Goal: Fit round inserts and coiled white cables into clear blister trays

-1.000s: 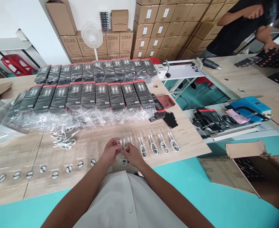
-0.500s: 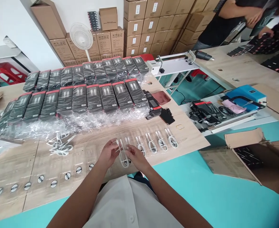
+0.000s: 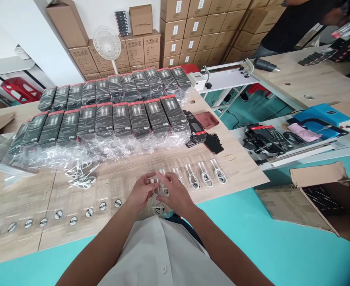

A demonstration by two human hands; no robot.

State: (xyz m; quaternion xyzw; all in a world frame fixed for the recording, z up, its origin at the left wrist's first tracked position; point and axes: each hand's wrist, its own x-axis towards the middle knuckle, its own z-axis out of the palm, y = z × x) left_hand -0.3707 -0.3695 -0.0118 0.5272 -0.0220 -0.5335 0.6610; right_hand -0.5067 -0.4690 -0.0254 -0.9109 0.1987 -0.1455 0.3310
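Note:
In the head view, a coiled white cable [image 3: 153, 200] lies over a clear plastic tray with a round black-and-white label [image 3: 160, 208], close to my body at the table's edge. My left hand [image 3: 141, 193] pinches the cable near its connector ends. From the other side my right hand [image 3: 177, 193] grips it too, index finger above and thumb below; its fingers partly hide the connectors. Just right of my hands, several coiled white cables [image 3: 205, 175] sit in clear trays in a row. Clear trays with round labels [image 3: 89, 213] spread out to the left.
Loose white cables [image 3: 81, 176] lie in a tangle at left. Behind stand two rows of plastic-wrapped black boxes [image 3: 121, 121]. Black packaging pieces [image 3: 197, 131] and a rubber band [image 3: 230, 157] are at right. An open carton [image 3: 285, 202] stands beyond the edge. A co-worker [image 3: 294, 28] is at another table.
Both hands have brought the cable down onto the clear tray and closer together. My right hand now reaches over the connector ends. The view has shifted slightly.

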